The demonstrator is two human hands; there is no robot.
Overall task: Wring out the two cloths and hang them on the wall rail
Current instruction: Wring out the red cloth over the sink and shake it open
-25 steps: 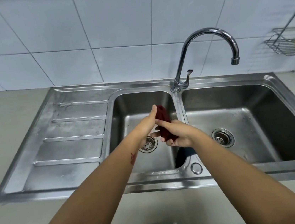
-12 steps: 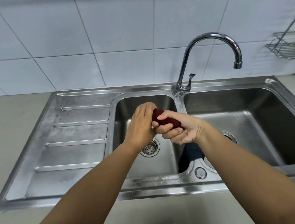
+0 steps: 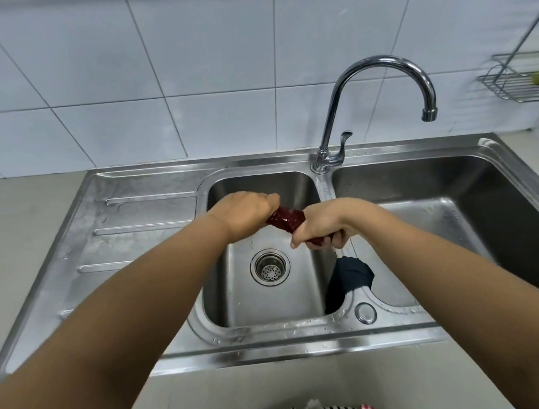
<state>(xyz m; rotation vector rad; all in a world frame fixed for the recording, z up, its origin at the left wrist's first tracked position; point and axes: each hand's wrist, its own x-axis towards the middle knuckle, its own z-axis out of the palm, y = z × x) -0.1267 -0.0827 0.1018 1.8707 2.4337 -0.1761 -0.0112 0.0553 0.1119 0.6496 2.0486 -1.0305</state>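
A dark red cloth (image 3: 286,219), rolled tight into a wet twisted rope, is stretched between my two hands above the left sink basin (image 3: 274,309). My left hand (image 3: 245,212) grips its left end and my right hand (image 3: 323,223) grips its right end, with a bit of red showing under the fingers. A second, dark blue cloth (image 3: 347,279) lies draped over the divider between the two basins, just below my right hand. No wall rail is in view.
The curved tap (image 3: 380,95) stands behind the divider, its spout over the right basin (image 3: 466,214). A ribbed draining board (image 3: 122,236) lies to the left. A wire rack (image 3: 525,84) holding something yellow-green hangs on the tiled wall at right.
My hands went from pressing the red cloth together to gripping its two ends. They have pulled apart and twisted it into a rope. The view has tilted down slightly.
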